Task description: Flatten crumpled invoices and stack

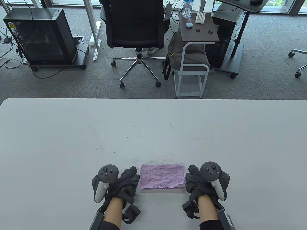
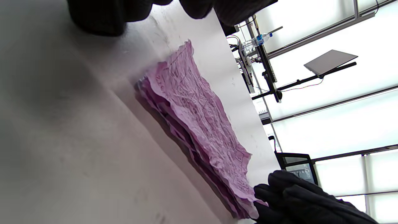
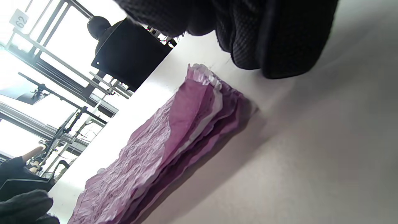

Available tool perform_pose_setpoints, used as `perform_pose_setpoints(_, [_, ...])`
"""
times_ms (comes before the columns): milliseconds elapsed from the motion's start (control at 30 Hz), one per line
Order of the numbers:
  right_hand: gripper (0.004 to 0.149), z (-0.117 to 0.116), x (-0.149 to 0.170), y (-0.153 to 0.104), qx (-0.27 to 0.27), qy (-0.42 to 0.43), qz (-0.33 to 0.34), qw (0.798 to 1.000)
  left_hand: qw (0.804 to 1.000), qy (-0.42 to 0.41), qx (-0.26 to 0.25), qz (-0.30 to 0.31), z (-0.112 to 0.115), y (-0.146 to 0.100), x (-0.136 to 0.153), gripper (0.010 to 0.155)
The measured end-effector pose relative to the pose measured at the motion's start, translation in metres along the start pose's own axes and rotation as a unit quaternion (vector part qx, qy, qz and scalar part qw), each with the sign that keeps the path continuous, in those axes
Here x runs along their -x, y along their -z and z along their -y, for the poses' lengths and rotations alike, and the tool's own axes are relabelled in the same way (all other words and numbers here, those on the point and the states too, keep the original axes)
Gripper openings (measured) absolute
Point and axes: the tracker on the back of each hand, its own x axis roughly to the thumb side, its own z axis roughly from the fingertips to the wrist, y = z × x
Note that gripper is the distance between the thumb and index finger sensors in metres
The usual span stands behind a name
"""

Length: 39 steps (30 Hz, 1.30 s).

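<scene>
Crumpled pink paper invoices [image 1: 162, 176], stacked on white table [image 1: 153, 129].
We rest left hand [image 1: 126, 183] and right hand [image 1: 197, 183] curled beside its ends, grasping nothing, apparently squaring edges.

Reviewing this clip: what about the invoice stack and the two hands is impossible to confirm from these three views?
- Print on the pink invoice stack: too small and creased to read in the table view, too oblique in both wrist views.
- Sheet count: only wavy edges show in the right wrist view.
- Left hand contact with the stack: its fingertips are cut off by the left wrist view's top edge.
- Right hand contact: fingers bunched at the stack's end in the left wrist view; touch unclear.
</scene>
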Motion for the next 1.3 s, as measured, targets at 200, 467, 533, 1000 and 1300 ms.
perform_pose_setpoints(200, [0.052, -0.009, -0.005, 0.0, -0.009, -0.02, 0.042, 0.999, 0.998, -0.04, 0.037, 0.02, 0.009, 0.006, 0.003, 0.062])
perform_pose_setpoints(467, [0.052, -0.007, -0.004, 0.0, 0.005, -0.028, 0.037, 0.999, 0.998, -0.018, 0.055, 0.036, 0.016, 0.008, -0.004, 0.061])
perform_pose_setpoints(533, [0.052, -0.004, -0.001, 0.0, 0.017, -0.03, 0.035, 0.999, 0.998, -0.012, 0.045, 0.037, 0.013, 0.007, -0.003, 0.062])
perform_pose_setpoints(1000, [0.052, -0.001, 0.002, 0.003, 0.03, -0.065, 0.028, 0.997, 0.992, 0.069, 0.017, 0.106, 0.011, -0.001, -0.019, 0.063])
perform_pose_setpoints(1300, [0.052, 0.015, -0.057, 0.035, 0.005, -0.287, 0.142, 0.947, 0.931, 0.206, 0.227, 0.199, 0.062, -0.013, -0.064, 0.051])
